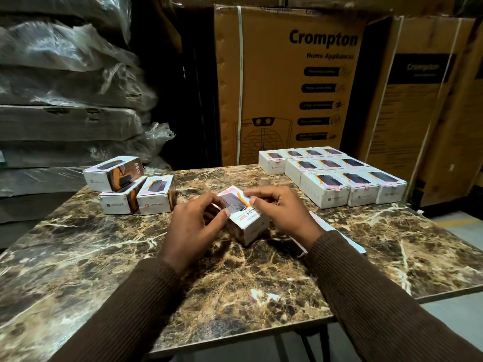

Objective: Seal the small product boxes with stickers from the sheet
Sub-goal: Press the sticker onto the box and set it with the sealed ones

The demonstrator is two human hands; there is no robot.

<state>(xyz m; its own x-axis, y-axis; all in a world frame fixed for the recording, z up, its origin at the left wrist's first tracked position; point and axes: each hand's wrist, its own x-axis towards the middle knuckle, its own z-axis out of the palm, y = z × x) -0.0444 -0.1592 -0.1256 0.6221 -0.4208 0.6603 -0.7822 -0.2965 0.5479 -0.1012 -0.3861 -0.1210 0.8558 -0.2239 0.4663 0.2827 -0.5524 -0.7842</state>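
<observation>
A small white product box (pixel 248 223) with orange print sits tilted at the middle of the marble table (pixel 235 283). My left hand (pixel 194 228) grips its left side, thumb on the top face. My right hand (pixel 281 207) holds its right side, fingertips pinching at the top edge. The sticker sheet (pixel 337 231) lies on the table, mostly hidden under my right wrist. Three boxes (pixel 130 185) are piled at the left. Several boxes (pixel 339 173) with pink stickers on their flaps stand in rows at the back right.
Large brown cardboard cartons (pixel 290 82) stand behind the table. Plastic-wrapped stacks (pixel 65 100) fill the left side. The table's right edge (pixel 444 291) drops to a grey floor.
</observation>
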